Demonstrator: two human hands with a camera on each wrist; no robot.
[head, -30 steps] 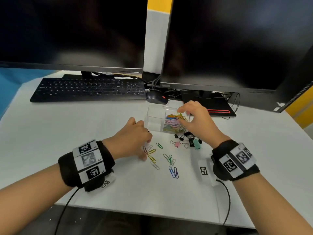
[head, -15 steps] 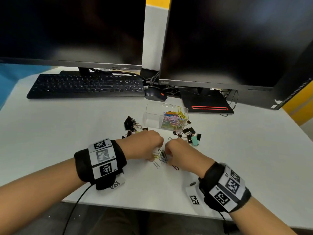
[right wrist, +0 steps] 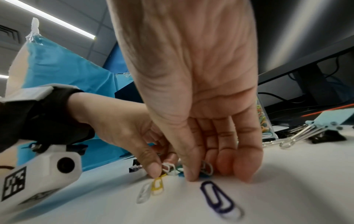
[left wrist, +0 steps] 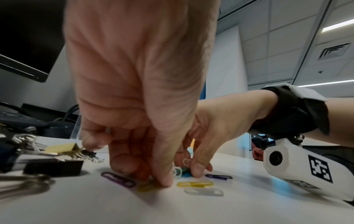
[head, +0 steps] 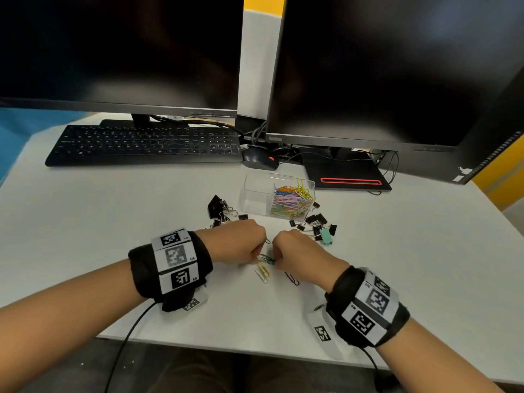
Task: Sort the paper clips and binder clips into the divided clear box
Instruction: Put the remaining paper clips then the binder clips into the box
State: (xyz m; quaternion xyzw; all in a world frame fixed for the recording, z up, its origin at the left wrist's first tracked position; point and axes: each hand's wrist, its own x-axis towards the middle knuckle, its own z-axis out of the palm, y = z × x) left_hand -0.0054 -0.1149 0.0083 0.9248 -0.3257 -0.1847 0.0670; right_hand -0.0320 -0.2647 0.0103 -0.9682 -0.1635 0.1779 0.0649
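Observation:
The divided clear box stands mid-table; its right compartment holds a heap of coloured paper clips and its left one looks empty. Loose paper clips lie in front of it. My left hand and right hand meet over them, fingertips down on the table. In the left wrist view my left hand pinches at yellow and white clips. In the right wrist view my right hand pinches a small bunch of green, blue and white clips. A purple clip lies free nearby.
Black binder clips lie left of the box; more, one teal, lie to its right. Behind stand a keyboard, a mouse and two monitors. The table edge runs close below my wrists.
My right hand has come back from the box to the loose clips. Both hands have drawn together and the scattered clips are bunched between the fingertips.

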